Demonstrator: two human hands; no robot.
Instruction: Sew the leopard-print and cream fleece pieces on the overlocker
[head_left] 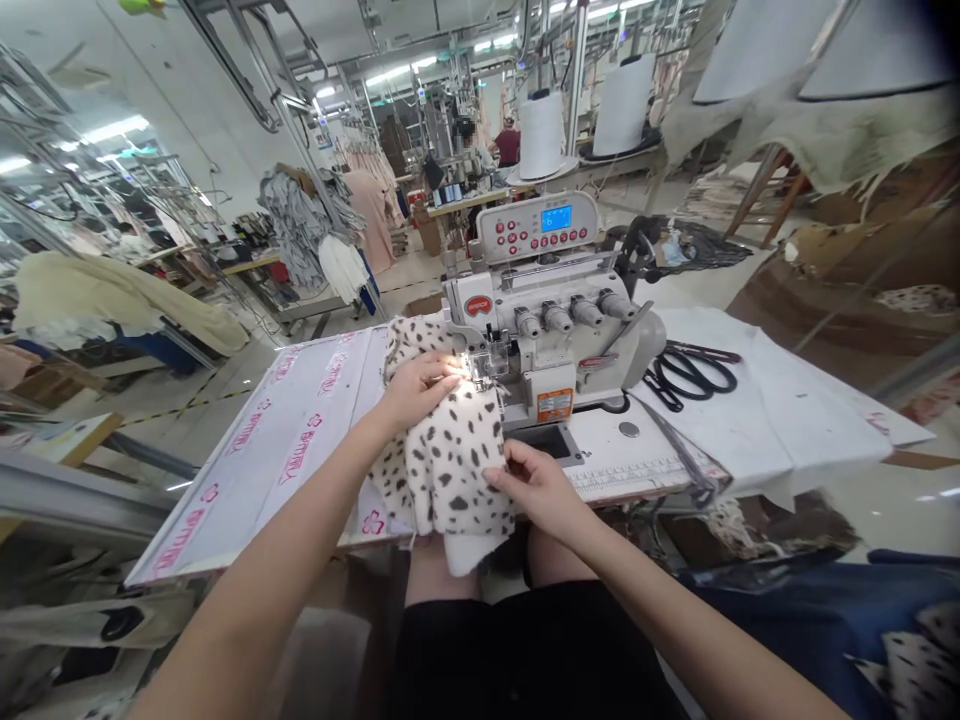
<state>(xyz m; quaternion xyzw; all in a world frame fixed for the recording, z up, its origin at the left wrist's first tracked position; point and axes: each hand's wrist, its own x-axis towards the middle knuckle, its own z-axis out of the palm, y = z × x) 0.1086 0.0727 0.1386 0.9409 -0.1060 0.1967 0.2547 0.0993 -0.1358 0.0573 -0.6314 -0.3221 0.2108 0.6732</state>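
A white sewing machine [551,330] with a lit blue display stands on the table. White fleecy fabric with dark spots [454,450] lies in front of its needle area and hangs over the table's front edge. My left hand [426,388] rests on the fabric close to the lit presser foot, its fingers together and pressing the cloth down. Lower and to the right, my right hand [536,482] pinches the fabric's right edge between thumb and fingers.
Black-handled scissors [694,372] lie on white sheeting right of the machine. White thread cones [541,135] stand behind it. Plastic-covered tabletop [300,430] extends left. Spotted cloth [911,665] lies at the lower right. A person in dark red [508,145] is far back.
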